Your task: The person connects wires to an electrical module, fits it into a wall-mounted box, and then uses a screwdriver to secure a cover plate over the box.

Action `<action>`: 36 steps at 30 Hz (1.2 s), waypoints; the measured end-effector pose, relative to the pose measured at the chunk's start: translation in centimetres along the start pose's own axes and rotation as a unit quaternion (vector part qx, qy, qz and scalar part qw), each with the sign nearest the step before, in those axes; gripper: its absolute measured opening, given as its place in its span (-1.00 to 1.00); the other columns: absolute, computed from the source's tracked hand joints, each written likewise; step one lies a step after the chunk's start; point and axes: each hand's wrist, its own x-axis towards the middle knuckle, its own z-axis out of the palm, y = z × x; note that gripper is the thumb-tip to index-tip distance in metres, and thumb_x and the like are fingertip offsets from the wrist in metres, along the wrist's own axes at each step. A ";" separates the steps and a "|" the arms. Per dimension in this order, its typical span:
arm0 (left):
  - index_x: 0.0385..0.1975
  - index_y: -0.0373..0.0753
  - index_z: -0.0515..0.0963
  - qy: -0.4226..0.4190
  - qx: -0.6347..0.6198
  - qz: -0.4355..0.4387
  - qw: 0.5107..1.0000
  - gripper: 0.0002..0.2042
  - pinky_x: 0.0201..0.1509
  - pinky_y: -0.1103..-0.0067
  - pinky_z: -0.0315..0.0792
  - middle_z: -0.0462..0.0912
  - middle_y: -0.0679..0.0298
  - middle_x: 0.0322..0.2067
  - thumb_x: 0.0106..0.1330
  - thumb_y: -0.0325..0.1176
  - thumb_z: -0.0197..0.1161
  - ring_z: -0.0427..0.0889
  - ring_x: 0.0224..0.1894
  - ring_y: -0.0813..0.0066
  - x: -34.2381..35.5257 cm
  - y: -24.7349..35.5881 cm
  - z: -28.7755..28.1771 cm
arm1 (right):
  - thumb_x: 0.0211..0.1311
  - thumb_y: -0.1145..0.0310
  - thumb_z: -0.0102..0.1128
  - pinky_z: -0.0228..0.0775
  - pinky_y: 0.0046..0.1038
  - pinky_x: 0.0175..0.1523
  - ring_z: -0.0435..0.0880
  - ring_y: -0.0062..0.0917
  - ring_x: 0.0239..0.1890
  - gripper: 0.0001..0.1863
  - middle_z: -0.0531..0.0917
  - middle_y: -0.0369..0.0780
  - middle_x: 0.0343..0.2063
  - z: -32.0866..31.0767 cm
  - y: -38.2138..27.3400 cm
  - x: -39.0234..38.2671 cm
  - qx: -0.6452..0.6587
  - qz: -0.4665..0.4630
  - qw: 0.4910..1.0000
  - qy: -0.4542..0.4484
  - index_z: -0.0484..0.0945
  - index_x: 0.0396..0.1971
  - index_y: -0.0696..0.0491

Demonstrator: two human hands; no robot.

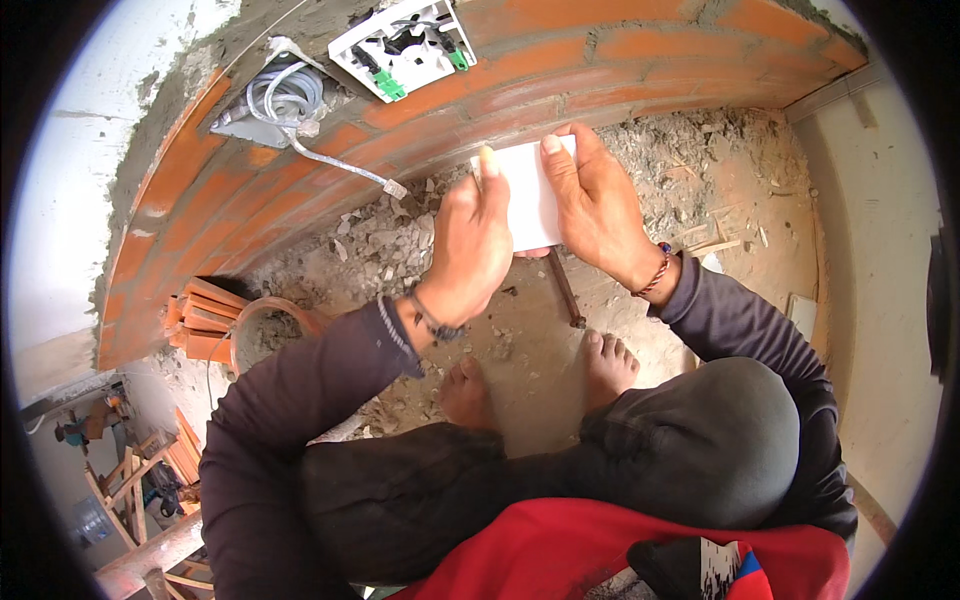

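Observation:
My left hand (470, 235) grips the left side of a white rectangular plate (530, 195) with its thumb up along the edge. My right hand (600, 210) holds the plate's right side, thumb on its face. Above, a white frame with green connectors (400, 50) is mounted on the brick wall. Left of it, coiled grey cable (285, 95) sits in a recessed box, and a length hangs out to a plug (394, 188) left of my hands. Parts of my fingers behind the plate are hidden.
Rubble (690, 150) lies along the brick wall (640, 55). A rusty rod (565, 290) lies beyond my bare feet. Orange bricks (205, 315) and a bucket (265, 330) are at the left, with tools, scrap wood and a water jug (92, 520) farther back. A pale wall (870, 250) stands right.

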 end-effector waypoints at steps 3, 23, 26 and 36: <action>-0.03 -0.36 0.46 -0.001 -0.060 -0.022 0.998 -0.34 -0.58 0.58 0.55 0.65 0.18 -0.35 0.57 0.21 -0.32 0.67 -0.45 0.50 1.4 0.9 0.0 | 0.59 0.06 -0.15 0.43 -0.35 -0.29 0.61 -0.40 -0.46 -0.54 0.62 -0.11 -0.50 -0.6 0.6 1.1 0.130 0.038 0.991 -0.013 0.46 -0.35 0.15; -0.54 -0.21 0.38 0.099 0.116 0.301 0.941 -0.51 -0.54 0.66 0.16 0.37 0.46 -0.64 0.65 -0.05 -0.20 0.28 -0.59 0.78 0.6 0.2 0.2 | 0.56 -0.21 -0.50 0.46 -0.58 -0.13 0.60 -0.66 -0.31 -0.23 0.66 -0.28 -0.34 -4.0 0.7 1.3 0.358 0.091 0.922 -0.113 0.58 -0.11 0.16; -0.42 -0.26 0.42 0.132 0.046 0.233 0.963 -0.52 -0.47 0.66 0.30 0.48 0.41 -0.57 0.64 -0.03 -0.20 0.41 -0.54 0.72 0.4 0.3 0.5 | 0.60 0.00 -0.20 0.41 -0.58 -0.24 0.53 -0.71 -0.39 -0.45 0.64 -0.34 -0.43 -3.2 -0.4 0.9 0.334 0.065 0.934 -0.112 0.63 -0.17 0.17; -0.14 -0.39 0.54 0.083 0.112 0.207 0.968 -0.62 -0.42 0.65 0.57 0.62 0.27 -0.39 0.56 -0.11 0.07 0.60 -0.44 0.66 -0.9 1.4 -1.6 | 0.52 0.14 0.09 0.36 -0.49 -0.42 0.49 -0.69 -0.56 -0.60 0.61 -0.27 -0.64 -3.9 -2.8 3.0 -0.019 -0.089 0.986 -0.138 0.65 -0.35 0.19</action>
